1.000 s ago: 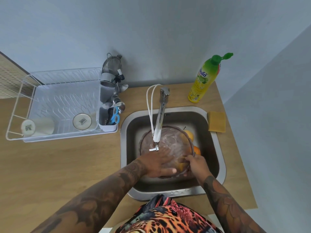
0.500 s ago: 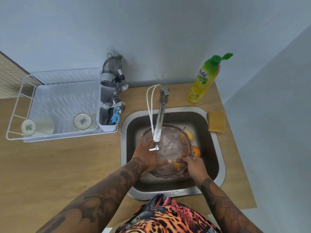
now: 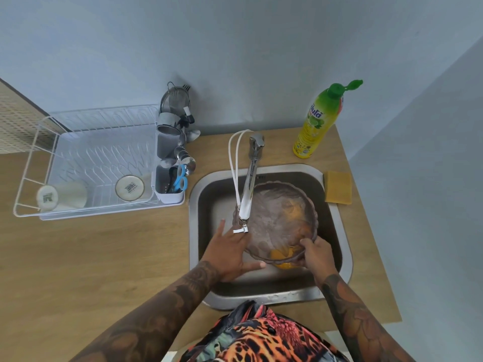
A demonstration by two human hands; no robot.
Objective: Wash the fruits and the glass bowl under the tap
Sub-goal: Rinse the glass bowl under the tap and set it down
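The glass bowl (image 3: 281,218) is tilted inside the steel sink (image 3: 196,231), under the chrome tap (image 3: 248,189). My right hand (image 3: 317,253) grips the bowl's near rim. My left hand (image 3: 230,253) rests flat, fingers spread, against the bowl's left side below the tap's spout. Orange fruits show through the glass, one (image 3: 281,257) at the near rim and one (image 3: 295,211) behind the bowl. Whether water runs is unclear.
A white dish rack (image 3: 86,163) with two cups stands on the wooden counter at left, with a cutlery holder (image 3: 170,184) beside it. A yellow dish-soap bottle (image 3: 318,124) and a yellow sponge (image 3: 338,187) sit right of the tap.
The bowl has tipped up and shifted right in the sink. My left hand slid from the bowl's inside to its left side; my right hand kept its grip on the rim.
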